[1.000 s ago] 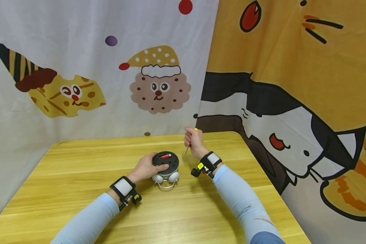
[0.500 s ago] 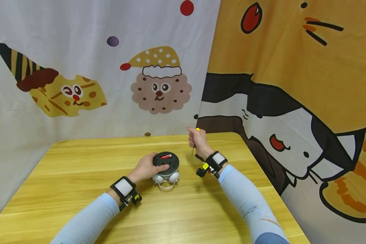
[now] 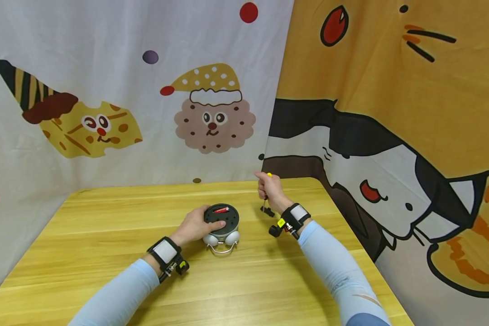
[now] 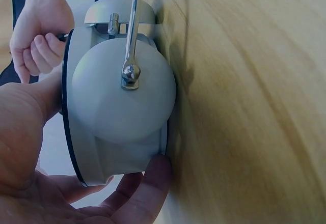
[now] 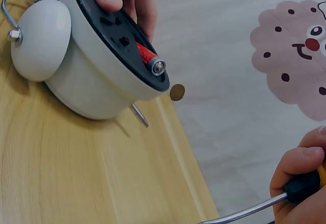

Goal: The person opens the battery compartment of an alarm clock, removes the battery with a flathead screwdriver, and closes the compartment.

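Observation:
A cream twin-bell alarm clock [image 3: 230, 218] lies face down, black back up, with its white bells [image 3: 232, 237] and wire handle toward me. My left hand [image 3: 193, 225] grips its side, thumb across the back and fingers around the body. Sunk in the back is a red battery [image 5: 147, 57], its end showing in the right wrist view. To the clock's right, my right hand [image 3: 270, 188] holds a screwdriver [image 5: 249, 212] by its yellow and black handle, the metal shaft pointing down. Near the shaft, a small black piece [image 3: 269, 212] lies on the table.
The wooden table [image 3: 85, 226] extends around both arms and ends at a far edge against a white printed curtain [image 3: 118, 167]. An orange curtain with cat drawings [image 3: 375, 81] hangs on the right. A metal leg [image 5: 139, 114] sticks out from the clock near the tabletop.
My right hand has moved rightward with the screwdriver, away from the clock. The small black piece has come into view beneath it. My left hand keeps its grip on the clock.

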Tool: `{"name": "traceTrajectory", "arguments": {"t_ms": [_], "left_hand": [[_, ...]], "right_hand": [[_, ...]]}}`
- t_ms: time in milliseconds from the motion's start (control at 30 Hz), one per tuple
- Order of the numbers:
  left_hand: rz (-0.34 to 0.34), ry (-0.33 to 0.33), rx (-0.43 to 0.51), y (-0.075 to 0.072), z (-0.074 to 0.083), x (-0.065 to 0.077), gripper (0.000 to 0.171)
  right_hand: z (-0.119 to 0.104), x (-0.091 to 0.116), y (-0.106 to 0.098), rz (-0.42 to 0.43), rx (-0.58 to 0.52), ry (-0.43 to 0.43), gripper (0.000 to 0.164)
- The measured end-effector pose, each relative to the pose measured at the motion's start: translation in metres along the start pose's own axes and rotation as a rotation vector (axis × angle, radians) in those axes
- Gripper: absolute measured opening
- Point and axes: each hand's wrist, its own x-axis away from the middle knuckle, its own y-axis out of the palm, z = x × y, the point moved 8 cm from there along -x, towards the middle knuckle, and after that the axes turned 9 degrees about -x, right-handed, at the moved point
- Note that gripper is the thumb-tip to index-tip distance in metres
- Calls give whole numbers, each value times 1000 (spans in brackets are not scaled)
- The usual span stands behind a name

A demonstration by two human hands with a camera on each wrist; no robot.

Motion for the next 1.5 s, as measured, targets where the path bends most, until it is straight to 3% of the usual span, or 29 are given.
{"name": "traceTrajectory", "arguments": {"t_ms": [533, 1267, 1500], "left_hand": [[-1, -13, -7, 0, -1, 1, 85], [-4, -35, -11, 0, 0, 2, 87], [-10, -43, 0, 0, 0, 2, 87]], "right_hand": [[4, 4, -24, -2, 146, 47, 58], [15, 5, -71, 117, 286, 131, 50], [16, 6, -79, 114, 303, 159, 48]]}}
